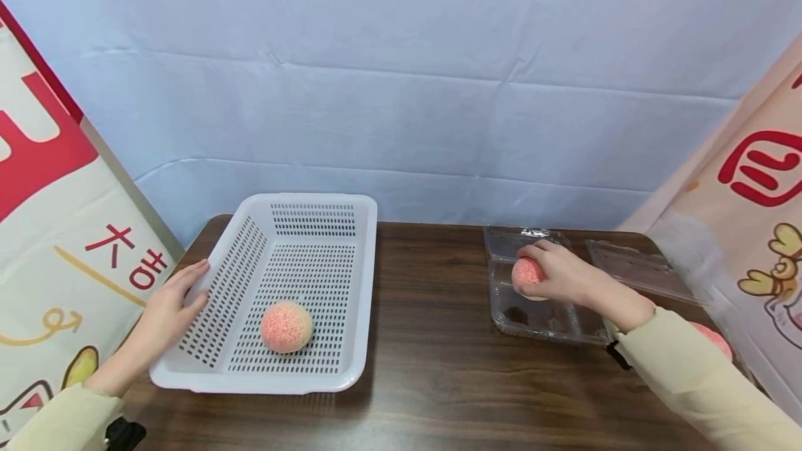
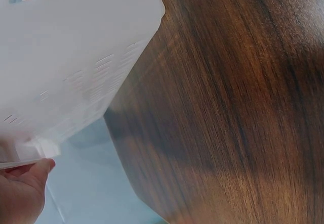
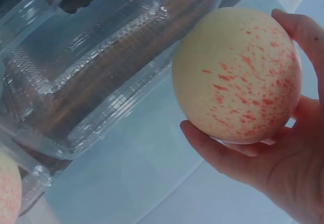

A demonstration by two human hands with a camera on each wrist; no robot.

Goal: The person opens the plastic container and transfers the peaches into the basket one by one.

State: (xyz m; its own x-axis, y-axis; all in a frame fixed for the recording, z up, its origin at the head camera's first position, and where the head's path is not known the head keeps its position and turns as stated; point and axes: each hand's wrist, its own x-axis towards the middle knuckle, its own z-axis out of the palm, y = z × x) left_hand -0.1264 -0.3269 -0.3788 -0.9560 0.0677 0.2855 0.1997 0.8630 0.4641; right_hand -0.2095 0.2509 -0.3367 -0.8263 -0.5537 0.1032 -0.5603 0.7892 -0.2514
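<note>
Head: my right hand (image 1: 560,275) has one peach (image 1: 528,271) at the clear tray (image 1: 545,334), near the table's (image 1: 432,346) far edge; second peach (image 1: 286,326) lies toward the basket's (image 1: 366,284) near edge. Left wrist: left hand (image 2: 23,193) pinches basket rim. Right wrist: fingers grasp peach; judged mid-pickup, next needs gentle grip.

A held peach (image 3: 235,77) shows cream flecked with coral red, a second peach (image 1: 286,327) pink fading to cream; white basket (image 1: 313,270), clear tray (image 1: 546,320), dark brown, streaky-grained surface (image 1: 432,367).

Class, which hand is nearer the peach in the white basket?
Left. The left hand holds the basket's rim, left of that peach; the right hand is well to its right, holding another peach at the clear tray.
</note>
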